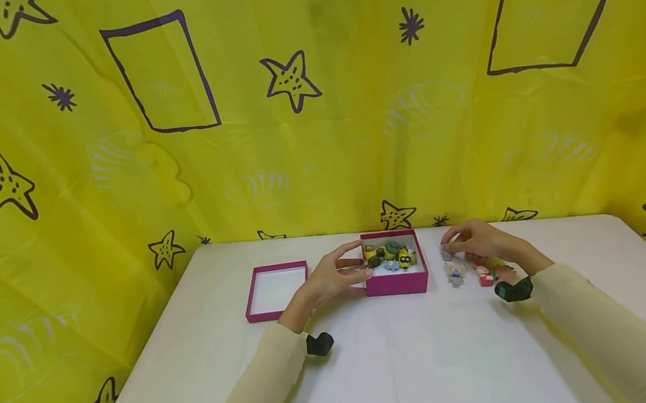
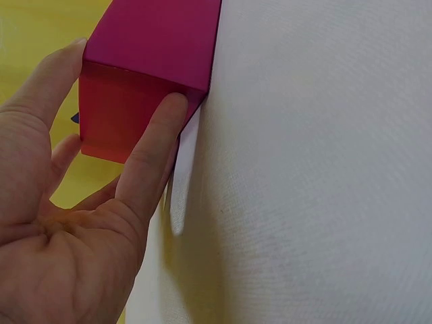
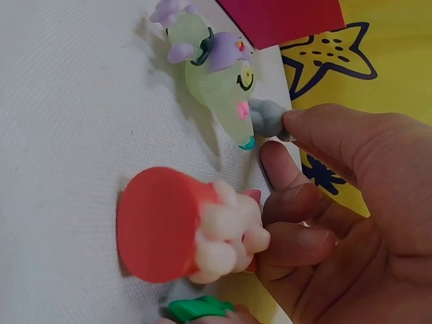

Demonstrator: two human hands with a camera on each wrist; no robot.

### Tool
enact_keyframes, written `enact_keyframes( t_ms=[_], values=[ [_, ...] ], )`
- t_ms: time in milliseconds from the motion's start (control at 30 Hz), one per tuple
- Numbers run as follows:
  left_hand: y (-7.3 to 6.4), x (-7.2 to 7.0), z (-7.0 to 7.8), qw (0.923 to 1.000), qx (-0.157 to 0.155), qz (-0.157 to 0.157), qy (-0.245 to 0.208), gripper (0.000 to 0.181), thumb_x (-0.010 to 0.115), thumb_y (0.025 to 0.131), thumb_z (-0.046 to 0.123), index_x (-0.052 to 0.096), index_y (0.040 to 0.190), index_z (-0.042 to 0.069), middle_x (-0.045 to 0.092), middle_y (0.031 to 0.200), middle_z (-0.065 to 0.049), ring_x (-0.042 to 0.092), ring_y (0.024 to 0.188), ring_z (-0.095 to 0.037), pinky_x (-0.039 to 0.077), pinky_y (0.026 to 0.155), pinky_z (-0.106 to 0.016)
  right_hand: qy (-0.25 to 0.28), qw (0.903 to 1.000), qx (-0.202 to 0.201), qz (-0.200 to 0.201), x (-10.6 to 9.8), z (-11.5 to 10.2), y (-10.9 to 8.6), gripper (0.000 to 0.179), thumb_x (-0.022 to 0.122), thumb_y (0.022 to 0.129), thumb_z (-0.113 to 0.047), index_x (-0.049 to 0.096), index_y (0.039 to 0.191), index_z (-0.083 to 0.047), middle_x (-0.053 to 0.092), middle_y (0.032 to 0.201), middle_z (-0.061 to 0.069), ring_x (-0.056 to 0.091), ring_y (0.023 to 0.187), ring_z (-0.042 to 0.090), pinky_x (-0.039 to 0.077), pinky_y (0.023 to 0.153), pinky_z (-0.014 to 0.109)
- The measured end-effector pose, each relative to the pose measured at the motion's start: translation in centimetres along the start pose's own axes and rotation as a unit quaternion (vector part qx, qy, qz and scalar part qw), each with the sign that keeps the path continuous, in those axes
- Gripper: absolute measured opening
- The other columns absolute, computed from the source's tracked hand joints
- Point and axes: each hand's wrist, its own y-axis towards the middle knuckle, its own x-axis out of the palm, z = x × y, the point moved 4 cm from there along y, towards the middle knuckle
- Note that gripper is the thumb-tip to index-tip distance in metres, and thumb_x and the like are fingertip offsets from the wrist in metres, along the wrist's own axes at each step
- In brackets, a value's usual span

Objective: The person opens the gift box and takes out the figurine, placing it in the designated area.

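Observation:
A magenta box (image 1: 398,285) stands on the table with its top off and several small toy figures (image 1: 391,255) inside, some yellow and green. My left hand (image 1: 333,276) touches its left wall, fingers spread and mostly straight. The left wrist view shows one fingertip at the top corner and another finger (image 2: 152,155) laid along the side. My right hand (image 1: 478,239) pinches a small grey figure (image 3: 268,120), partly hidden behind a pale green figure with purple parts (image 3: 226,77). Beside that hand, a red-and-cream figure (image 3: 162,226) lies on its side.
A shallow magenta lid (image 1: 280,316) with a white inside lies on the table left of the box. More figures, including a red one (image 1: 485,276), lie below the right hand. A yellow patterned cloth (image 1: 354,156) hangs behind the white table (image 1: 396,370).

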Motion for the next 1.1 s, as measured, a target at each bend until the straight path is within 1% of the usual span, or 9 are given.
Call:
enact_keyframes(
  t_ms=[133,300,433,633,700,800,900,1000,1100],
  values=[
    [0.0,0.0,0.1,1.0000,-0.001,0.001,0.002,0.074,0.082,0.090,0.030,0.046,0.154,0.035,0.058,0.144,-0.011,0.053,0.135,-0.032,0.053,0.103,-0.049,-0.006,1.0000,0.002,-0.004,-0.1,0.0,0.0,0.031,0.067,0.101,-0.020,0.068,0.125,-0.001,0.066,0.106,0.018,0.055,0.078,0.025,0.047,0.057,0.030],
    [0.1,0.0,0.0,1.0000,-0.004,0.003,0.002,0.074,0.082,0.089,0.032,0.046,0.154,0.036,0.058,0.143,-0.010,0.053,0.134,-0.032,0.052,0.104,-0.050,-0.012,0.9999,0.002,-0.007,-0.3,0.1,0.0,0.041,0.067,0.100,-0.020,0.059,0.136,0.000,0.065,0.120,0.026,0.059,0.089,0.028,0.055,0.066,0.035],
    [0.1,0.0,0.0,1.0000,-0.004,0.003,0.002,0.075,0.082,0.089,0.031,0.046,0.154,0.036,0.058,0.143,-0.010,0.053,0.134,-0.032,0.053,0.103,-0.049,-0.014,0.9998,0.004,-0.010,-0.5,0.1,-0.2,0.046,0.068,0.100,-0.020,0.055,0.140,-0.001,0.062,0.126,0.029,0.061,0.090,0.029,0.057,0.068,0.036],
    [0.0,0.0,0.1,1.0000,0.000,0.002,0.004,0.074,0.082,0.090,0.030,0.046,0.154,0.036,0.058,0.143,-0.010,0.053,0.134,-0.032,0.054,0.102,-0.047,-0.013,0.9998,0.003,-0.013,-0.5,-0.3,-0.5,0.048,0.069,0.100,-0.019,0.053,0.141,0.000,0.062,0.126,0.030,0.061,0.087,0.028,0.057,0.068,0.037],
    [-0.1,0.0,0.1,1.0000,0.002,0.002,0.005,0.074,0.082,0.090,0.030,0.046,0.155,0.035,0.059,0.143,-0.011,0.053,0.134,-0.032,0.054,0.101,-0.047,-0.016,0.9998,-0.003,-0.014,-0.5,-0.4,-0.7,0.049,0.069,0.100,-0.019,0.053,0.141,0.001,0.063,0.125,0.030,0.062,0.090,0.029,0.057,0.069,0.037],
    [-0.1,0.0,0.2,1.0000,0.004,0.001,0.008,0.075,0.081,0.090,0.030,0.045,0.156,0.033,0.058,0.143,-0.011,0.053,0.134,-0.033,0.054,0.102,-0.048,-0.028,0.9994,-0.014,-0.016,-0.6,-0.6,-0.8,0.049,0.070,0.099,-0.019,0.053,0.140,0.001,0.063,0.125,0.029,0.063,0.097,0.030,0.058,0.074,0.037],
    [0.0,0.0,0.2,0.9999,0.004,0.002,0.010,0.077,0.082,0.090,0.030,0.044,0.157,0.030,0.058,0.143,-0.012,0.053,0.134,-0.033,0.052,0.103,-0.050,-0.042,0.9986,-0.023,-0.021,-0.6,-0.8,-0.9,0.049,0.070,0.099,-0.019,0.054,0.140,0.001,0.064,0.124,0.027,0.064,0.100,0.031,0.059,0.076,0.038],
    [0.0,0.0,0.1,0.9999,0.001,0.004,0.016,0.078,0.082,0.090,0.031,0.044,0.157,0.030,0.059,0.142,-0.012,0.053,0.134,-0.034,0.052,0.104,-0.051,-0.061,0.9974,-0.030,-0.025,-0.7,-1.3,-1.2,0.049,0.070,0.099,-0.019,0.054,0.141,-0.001,0.066,0.121,0.024,0.065,0.100,0.030,0.059,0.078,0.041],
    [-0.1,0.0,0.0,0.9998,0.002,0.005,0.018,0.078,0.082,0.090,0.031,0.044,0.157,0.030,0.059,0.142,-0.012,0.053,0.134,-0.034,0.052,0.104,-0.051,-0.080,0.9953,-0.047,-0.028,-0.8,-2.2,-1.6,0.049,0.070,0.099,-0.018,0.053,0.141,0.001,0.068,0.117,0.021,0.065,0.101,0.032,0.059,0.081,0.044]
  ],
)
